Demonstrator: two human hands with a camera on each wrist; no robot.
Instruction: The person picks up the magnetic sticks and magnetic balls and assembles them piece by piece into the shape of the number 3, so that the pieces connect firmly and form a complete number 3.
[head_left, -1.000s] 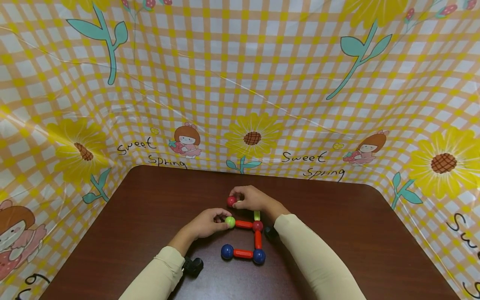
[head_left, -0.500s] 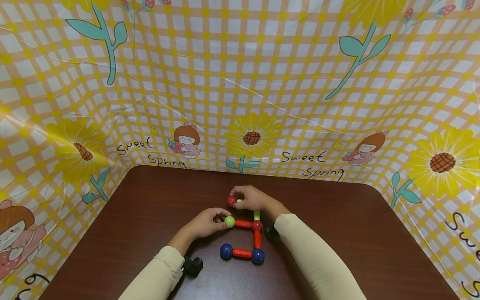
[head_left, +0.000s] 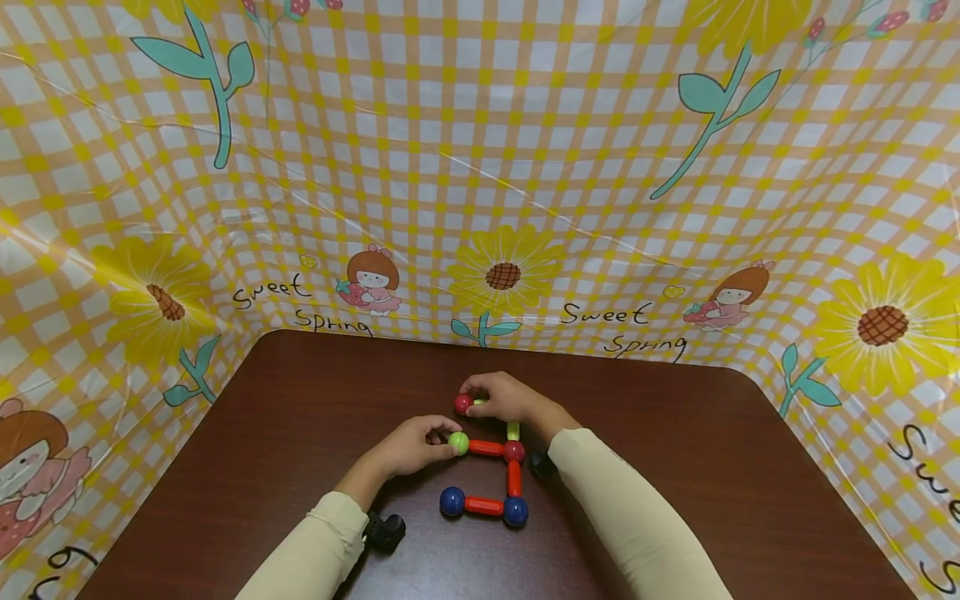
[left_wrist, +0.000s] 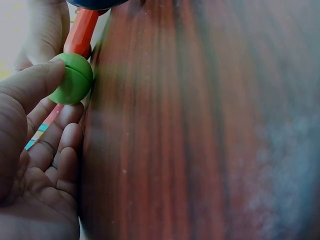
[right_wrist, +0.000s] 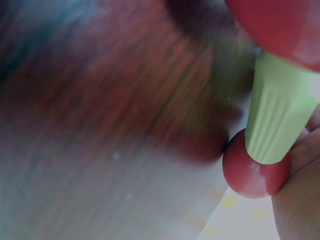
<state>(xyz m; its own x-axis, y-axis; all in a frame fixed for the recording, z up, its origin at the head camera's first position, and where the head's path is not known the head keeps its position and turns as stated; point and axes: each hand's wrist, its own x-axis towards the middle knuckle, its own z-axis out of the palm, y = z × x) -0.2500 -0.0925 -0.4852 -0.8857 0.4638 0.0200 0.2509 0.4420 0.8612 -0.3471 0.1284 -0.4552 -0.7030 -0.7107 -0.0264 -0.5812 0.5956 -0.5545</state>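
Observation:
My left hand [head_left: 408, 446] pinches a light green ball [head_left: 459, 443] between thumb and fingers; the left wrist view shows the thumb on top of this green ball [left_wrist: 74, 80]. A red rod [head_left: 487, 448] joins it to a red ball [head_left: 513, 451]. Farther back, my right hand [head_left: 504, 397] holds a red ball [head_left: 463, 403] with its fingertips, a bit of yellow-green beside it. A yellow-green rod [head_left: 513, 431] runs from the corner red ball toward that hand, its far end hidden in the head view. In the right wrist view, a pale green rod [right_wrist: 280, 107] meets a red ball [right_wrist: 255, 170] beside the hand.
Nearer me, a red rod [head_left: 513, 479] leads to a blue ball [head_left: 515, 512], and another red rod [head_left: 483, 506] ends in a second blue ball [head_left: 452, 502]. The brown table [head_left: 300, 400] is enclosed by a checked flower-print cloth [head_left: 480, 167].

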